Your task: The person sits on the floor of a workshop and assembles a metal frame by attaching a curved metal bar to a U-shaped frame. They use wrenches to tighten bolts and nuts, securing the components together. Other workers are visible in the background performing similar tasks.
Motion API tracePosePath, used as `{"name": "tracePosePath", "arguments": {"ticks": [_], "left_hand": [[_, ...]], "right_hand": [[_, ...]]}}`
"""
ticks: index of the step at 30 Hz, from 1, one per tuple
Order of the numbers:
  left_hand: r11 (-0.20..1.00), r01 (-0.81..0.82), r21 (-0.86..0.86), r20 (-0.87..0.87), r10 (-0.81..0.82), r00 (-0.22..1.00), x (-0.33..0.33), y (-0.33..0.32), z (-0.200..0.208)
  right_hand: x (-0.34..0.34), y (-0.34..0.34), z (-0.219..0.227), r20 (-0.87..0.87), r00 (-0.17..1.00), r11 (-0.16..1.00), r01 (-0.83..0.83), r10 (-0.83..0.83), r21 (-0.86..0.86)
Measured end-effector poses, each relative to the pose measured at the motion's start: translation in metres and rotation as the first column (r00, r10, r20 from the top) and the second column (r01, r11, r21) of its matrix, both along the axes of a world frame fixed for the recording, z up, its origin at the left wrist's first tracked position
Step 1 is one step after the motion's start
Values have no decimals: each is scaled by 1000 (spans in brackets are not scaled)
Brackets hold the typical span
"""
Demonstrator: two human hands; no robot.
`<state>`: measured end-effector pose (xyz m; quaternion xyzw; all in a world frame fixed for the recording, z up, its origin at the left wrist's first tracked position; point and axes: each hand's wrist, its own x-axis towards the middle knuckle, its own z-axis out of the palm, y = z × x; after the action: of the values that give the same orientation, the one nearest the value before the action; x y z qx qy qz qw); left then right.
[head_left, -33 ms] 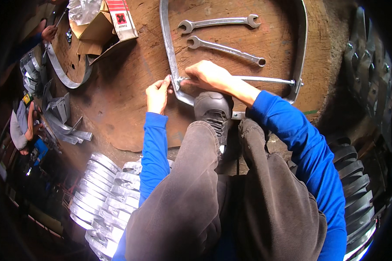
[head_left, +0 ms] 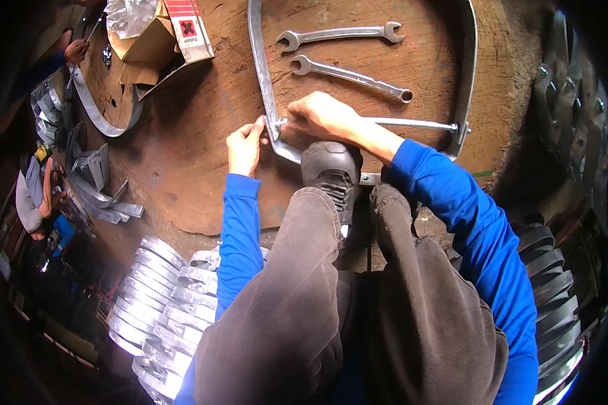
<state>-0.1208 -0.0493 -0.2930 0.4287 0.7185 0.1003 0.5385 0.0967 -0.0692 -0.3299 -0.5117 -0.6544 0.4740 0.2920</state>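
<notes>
A bent flat steel bracket [head_left: 262, 74] lies on the wooden board, with a metal rod [head_left: 412, 122] running across between its two arms. At the bracket's left arm, the fingertips of my left hand [head_left: 243, 148] are pinched together against its outer side; what they hold is too small to make out. My right hand [head_left: 325, 116] reaches in from the right, its fingers curled at the rod's left end, close to a small nut [head_left: 279, 123] inside the bracket. My shoe [head_left: 331, 165] rests over the bracket's near side. Two spanners, an open-ended one [head_left: 341, 34] and a combination one [head_left: 351, 77], lie inside the bracket.
An open cardboard box [head_left: 148, 44] with clear plastic sits at the back left, beside another curved steel strip [head_left: 101, 125]. Stacked shiny brackets [head_left: 159, 290] stand at the near left, darker ones [head_left: 547, 270] at right. Another person [head_left: 34, 192] bends over at far left; another hand [head_left: 76, 51] shows above.
My right fingertips have shifted very slightly at the rod's left end. Everything else looks the same.
</notes>
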Motion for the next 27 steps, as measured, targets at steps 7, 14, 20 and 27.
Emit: {"name": "tracePosePath", "arguments": {"ticks": [7,14,20,27], "left_hand": [[1000,-12,-21,-36,11,999,4,4,3],[1000,-11,-3,-24,11,1000,-1,1,-1],[1000,-31,-1,-31,31,999,0,0,2],[999,-15,-48,-44,13,999,6,7,9]], "right_hand": [[1,2,1,-16,998,998,-55,55,-26],[-3,0,-6,-39,999,1000,7,-6,14],[-1,3,6,-32,995,994,-98,97,-39],[-9,1,-6,-16,997,998,70,-70,0]]}}
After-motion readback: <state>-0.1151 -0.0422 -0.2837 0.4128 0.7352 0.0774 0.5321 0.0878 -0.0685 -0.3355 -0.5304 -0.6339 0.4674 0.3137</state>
